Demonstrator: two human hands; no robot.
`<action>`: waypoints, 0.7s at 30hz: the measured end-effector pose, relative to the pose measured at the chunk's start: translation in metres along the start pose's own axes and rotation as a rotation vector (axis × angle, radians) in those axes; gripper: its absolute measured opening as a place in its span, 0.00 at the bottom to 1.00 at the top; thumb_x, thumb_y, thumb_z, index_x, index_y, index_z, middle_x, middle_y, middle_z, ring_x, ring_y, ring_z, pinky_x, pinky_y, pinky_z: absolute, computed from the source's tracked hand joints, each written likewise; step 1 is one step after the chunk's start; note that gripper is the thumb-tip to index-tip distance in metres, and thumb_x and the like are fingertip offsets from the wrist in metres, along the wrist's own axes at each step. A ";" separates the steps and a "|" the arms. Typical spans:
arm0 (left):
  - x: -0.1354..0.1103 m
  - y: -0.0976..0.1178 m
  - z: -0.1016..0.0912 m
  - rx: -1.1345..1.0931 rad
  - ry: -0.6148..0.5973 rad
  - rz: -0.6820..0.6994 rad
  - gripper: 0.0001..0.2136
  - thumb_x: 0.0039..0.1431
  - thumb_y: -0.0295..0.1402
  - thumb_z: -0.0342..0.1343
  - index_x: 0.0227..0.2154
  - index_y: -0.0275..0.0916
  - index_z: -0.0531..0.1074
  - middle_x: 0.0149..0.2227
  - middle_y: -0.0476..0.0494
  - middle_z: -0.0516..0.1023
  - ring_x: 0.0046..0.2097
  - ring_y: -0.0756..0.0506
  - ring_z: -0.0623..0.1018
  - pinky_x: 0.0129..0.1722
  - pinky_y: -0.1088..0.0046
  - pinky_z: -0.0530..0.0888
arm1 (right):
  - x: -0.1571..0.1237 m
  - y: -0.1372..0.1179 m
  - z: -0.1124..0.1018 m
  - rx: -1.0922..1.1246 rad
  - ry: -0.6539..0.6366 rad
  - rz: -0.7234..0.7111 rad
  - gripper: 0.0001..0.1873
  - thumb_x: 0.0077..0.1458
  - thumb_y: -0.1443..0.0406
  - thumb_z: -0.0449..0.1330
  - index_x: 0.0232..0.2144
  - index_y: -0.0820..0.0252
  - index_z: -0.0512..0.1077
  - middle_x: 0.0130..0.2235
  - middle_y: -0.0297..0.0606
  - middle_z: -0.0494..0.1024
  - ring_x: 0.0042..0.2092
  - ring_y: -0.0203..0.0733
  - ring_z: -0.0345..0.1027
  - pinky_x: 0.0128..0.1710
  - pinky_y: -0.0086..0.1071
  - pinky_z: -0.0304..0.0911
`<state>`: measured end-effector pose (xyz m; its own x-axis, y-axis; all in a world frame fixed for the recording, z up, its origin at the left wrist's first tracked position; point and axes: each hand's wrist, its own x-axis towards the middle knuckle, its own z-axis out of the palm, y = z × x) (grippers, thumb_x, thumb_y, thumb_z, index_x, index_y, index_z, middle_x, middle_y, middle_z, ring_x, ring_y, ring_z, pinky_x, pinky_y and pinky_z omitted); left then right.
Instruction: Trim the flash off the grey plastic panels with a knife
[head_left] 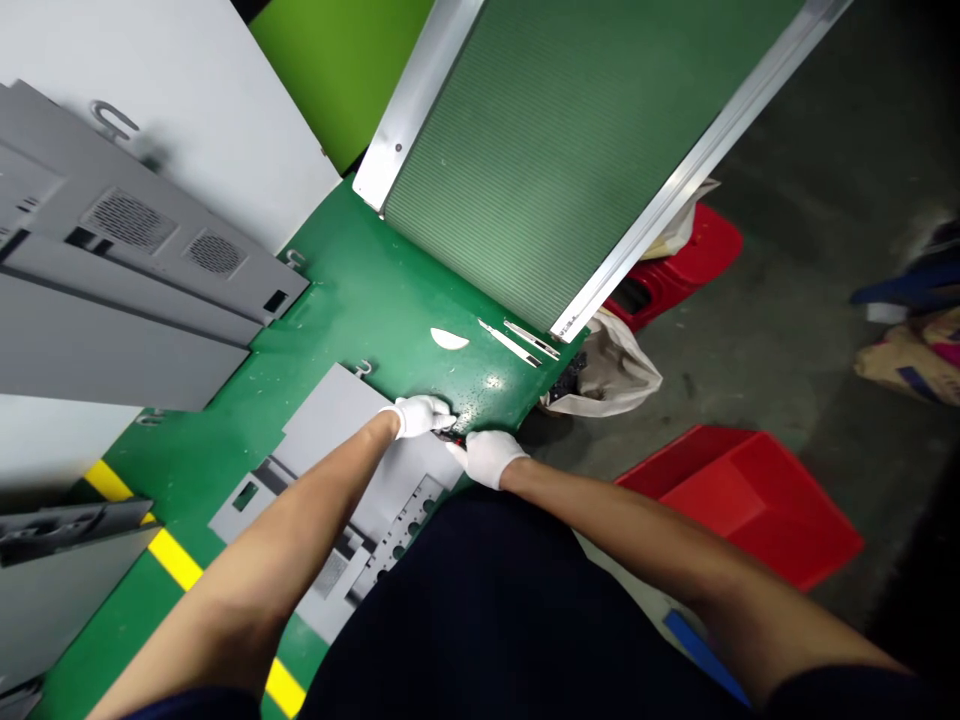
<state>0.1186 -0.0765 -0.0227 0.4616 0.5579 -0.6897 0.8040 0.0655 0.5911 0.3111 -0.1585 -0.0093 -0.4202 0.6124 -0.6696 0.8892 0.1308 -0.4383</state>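
Both my hands wear white gloves and meet at the right-hand corner of a flat grey plastic panel [337,415] on the green table. My left hand [422,415] has its fingers drawn together over the panel's edge; whatever they pinch is hidden. My right hand [491,458] is closed, thumb pointing left, around a small dark tool with a bit of red [451,438]. The tool's kind does not show, and its tip reaches the gap between the hands. Dark crumbs lie on the table just beyond the fingers.
Farther back lie a white half-oval piece [449,339] and two slim knife-like tools [510,343]. A green ribbed conveyor belt [555,180] adjoins the table. Taller grey panels [142,290] stand left. A white sack [615,375] and red bin [750,500] are at right.
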 end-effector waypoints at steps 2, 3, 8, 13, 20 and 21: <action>-0.013 -0.001 -0.001 -0.039 0.027 0.111 0.19 0.59 0.50 0.56 0.28 0.38 0.78 0.33 0.44 0.79 0.36 0.46 0.74 0.39 0.73 0.70 | 0.001 0.002 0.000 0.004 0.002 -0.008 0.40 0.67 0.42 0.38 0.47 0.68 0.77 0.41 0.59 0.82 0.46 0.60 0.78 0.45 0.45 0.69; -0.019 0.000 -0.001 -0.092 0.058 0.163 0.19 0.60 0.50 0.55 0.28 0.38 0.78 0.35 0.44 0.79 0.37 0.46 0.75 0.41 0.73 0.70 | 0.001 0.003 0.000 0.008 -0.002 -0.001 0.41 0.67 0.42 0.37 0.46 0.68 0.77 0.42 0.60 0.82 0.46 0.60 0.78 0.45 0.45 0.69; -0.037 0.001 -0.012 -0.421 0.278 0.132 0.21 0.60 0.52 0.57 0.29 0.36 0.76 0.35 0.43 0.77 0.38 0.45 0.74 0.43 0.71 0.72 | -0.002 0.009 0.005 0.040 0.001 0.073 0.39 0.67 0.41 0.39 0.46 0.65 0.77 0.43 0.57 0.82 0.45 0.59 0.77 0.45 0.44 0.68; -0.033 0.018 -0.014 -0.637 0.446 0.001 0.21 0.55 0.53 0.62 0.30 0.35 0.77 0.32 0.44 0.77 0.32 0.48 0.71 0.36 0.72 0.71 | -0.010 0.020 0.014 0.265 0.042 0.218 0.42 0.66 0.39 0.36 0.44 0.63 0.77 0.46 0.57 0.82 0.49 0.58 0.76 0.48 0.43 0.66; 0.035 0.125 0.038 -0.641 0.125 0.053 0.21 0.53 0.51 0.64 0.31 0.34 0.78 0.27 0.44 0.78 0.31 0.46 0.75 0.32 0.71 0.72 | -0.019 0.039 0.034 0.492 0.037 0.348 0.42 0.66 0.39 0.37 0.42 0.64 0.79 0.47 0.56 0.82 0.52 0.56 0.75 0.49 0.39 0.63; 0.044 0.140 0.042 -0.707 0.117 0.083 0.20 0.54 0.49 0.63 0.35 0.33 0.79 0.30 0.41 0.80 0.34 0.44 0.78 0.35 0.70 0.74 | -0.020 0.040 0.036 0.503 0.046 0.347 0.41 0.66 0.39 0.38 0.41 0.64 0.79 0.47 0.55 0.82 0.52 0.56 0.75 0.49 0.39 0.63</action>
<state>0.2675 -0.0780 0.0122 0.4361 0.6666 -0.6045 0.3147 0.5164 0.7964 0.3488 -0.1935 -0.0348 -0.1033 0.5877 -0.8025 0.7740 -0.4592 -0.4359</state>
